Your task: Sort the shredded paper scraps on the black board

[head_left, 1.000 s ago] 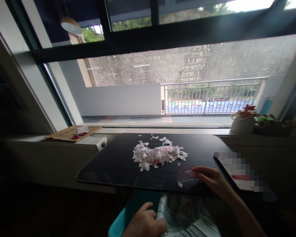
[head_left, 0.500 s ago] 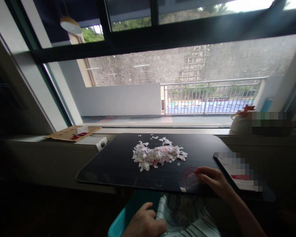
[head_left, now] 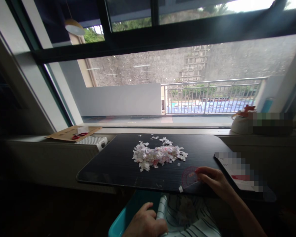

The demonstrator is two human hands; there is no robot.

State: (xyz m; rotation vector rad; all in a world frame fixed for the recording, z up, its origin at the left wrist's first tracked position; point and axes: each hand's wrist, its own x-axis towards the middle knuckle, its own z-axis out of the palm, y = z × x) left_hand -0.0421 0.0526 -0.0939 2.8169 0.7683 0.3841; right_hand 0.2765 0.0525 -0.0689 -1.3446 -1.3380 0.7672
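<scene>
My right hand (head_left: 213, 179) pinches a clear protractor (head_left: 187, 178) with red markings, lying low over the dark table near its front edge. Touching or just beside the protractor's lower left is a single white paper scrap (head_left: 180, 189). Farther back, a loose heap of small torn paper pieces (head_left: 155, 155), mostly white with some pink, spreads over the tabletop. Below the table edge, my left hand (head_left: 146, 221) is closed on a pale striped cloth (head_left: 161, 207). Some pale scraps show dimly within the cloth's folds. A turquoise bin (head_left: 118, 219) shows behind and left of this hand.
The dark table (head_left: 108, 164) meets the window sill. At its right lies a flat, partly blurred packet (head_left: 236, 174). A brown paper sheet (head_left: 64, 133) with red scissors (head_left: 79, 135) lies on the left sill above a radiator (head_left: 88, 143). A white pot (head_left: 240, 125) stands right.
The lone paper scrap beside the protractor has shifted slightly left and turned. Both hands keep nearly the same place and grip.
</scene>
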